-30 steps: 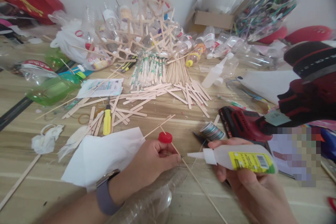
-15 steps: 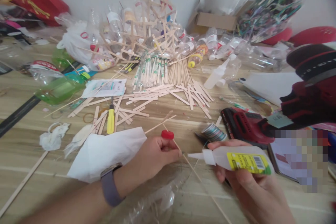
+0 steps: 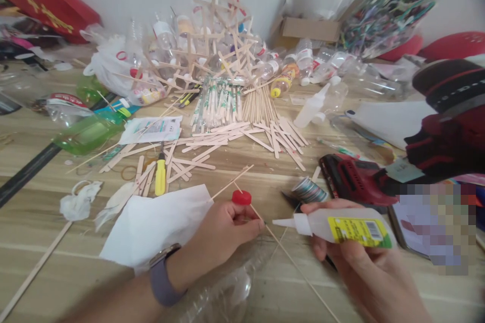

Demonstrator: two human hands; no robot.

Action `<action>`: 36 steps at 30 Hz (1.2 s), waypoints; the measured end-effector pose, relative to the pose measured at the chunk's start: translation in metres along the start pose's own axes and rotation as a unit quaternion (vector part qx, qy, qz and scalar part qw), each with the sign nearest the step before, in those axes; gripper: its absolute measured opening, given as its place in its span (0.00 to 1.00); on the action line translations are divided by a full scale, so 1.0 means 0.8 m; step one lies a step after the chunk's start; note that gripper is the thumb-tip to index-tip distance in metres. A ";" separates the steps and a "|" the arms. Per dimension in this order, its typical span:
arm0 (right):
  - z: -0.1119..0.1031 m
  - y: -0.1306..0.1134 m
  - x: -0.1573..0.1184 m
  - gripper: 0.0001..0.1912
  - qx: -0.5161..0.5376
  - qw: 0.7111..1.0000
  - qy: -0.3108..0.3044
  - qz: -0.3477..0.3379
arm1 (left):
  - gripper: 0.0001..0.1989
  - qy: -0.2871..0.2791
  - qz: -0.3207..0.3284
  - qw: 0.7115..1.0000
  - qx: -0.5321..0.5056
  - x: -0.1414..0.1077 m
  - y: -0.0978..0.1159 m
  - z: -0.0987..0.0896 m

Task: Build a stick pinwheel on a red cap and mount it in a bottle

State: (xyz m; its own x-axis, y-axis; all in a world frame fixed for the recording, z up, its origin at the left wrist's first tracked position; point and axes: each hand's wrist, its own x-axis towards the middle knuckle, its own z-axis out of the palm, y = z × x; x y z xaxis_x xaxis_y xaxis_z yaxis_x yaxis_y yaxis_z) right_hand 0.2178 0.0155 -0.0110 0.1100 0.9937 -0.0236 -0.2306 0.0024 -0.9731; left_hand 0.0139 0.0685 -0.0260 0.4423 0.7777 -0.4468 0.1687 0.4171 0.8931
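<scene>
My left hand, with a watch at its wrist, pinches a thin wooden skewer. The skewer runs through a red bottle cap resting against the fingers, and slants down to the lower right. My right hand is wrapped round a clear glue bottle with a yellow label, lying nearly level. Its white nozzle points left, a small gap from the skewer and my left fingertips. A dark object under the right hand is mostly hidden. Below my hands lies a clear plastic bottle, blurred.
A spool of thread and a red-black power drill are at the right. White paper and a yellow-handled screwdriver lie left. Craft sticks, bundled skewers and several plastic bottles stand behind.
Both hands keep their grips and have barely moved. The glue nozzle stays just right of the skewer. The view has shifted slightly.
</scene>
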 end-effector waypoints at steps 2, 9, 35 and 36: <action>0.003 0.002 0.000 0.18 0.009 1.000 0.015 0.011 | 0.11 -0.004 -0.001 1.000 -0.001 0.000 0.001 0.000; 0.005 0.005 -0.002 0.19 0.014 1.000 0.013 0.020 | 0.11 -0.013 -0.004 1.000 -0.007 0.000 -0.001 0.000; 0.006 0.005 -0.004 0.21 0.006 1.000 0.016 0.026 | 0.13 -0.011 -0.008 1.000 -0.003 -0.001 -0.004 0.000; 0.005 0.005 -0.003 0.21 0.005 1.000 0.017 0.025 | 0.13 -0.011 -0.007 1.000 -0.002 -0.001 -0.003 0.000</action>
State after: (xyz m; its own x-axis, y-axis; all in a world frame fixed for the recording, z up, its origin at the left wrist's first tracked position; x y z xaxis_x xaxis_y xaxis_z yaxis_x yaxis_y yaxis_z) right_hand 0.2124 0.0133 -0.0137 0.1303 0.9883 -0.0794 -0.2456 -0.0454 -0.9683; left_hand 0.0133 0.0670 -0.0282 0.4596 0.7607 -0.4584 0.1721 0.4300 0.8863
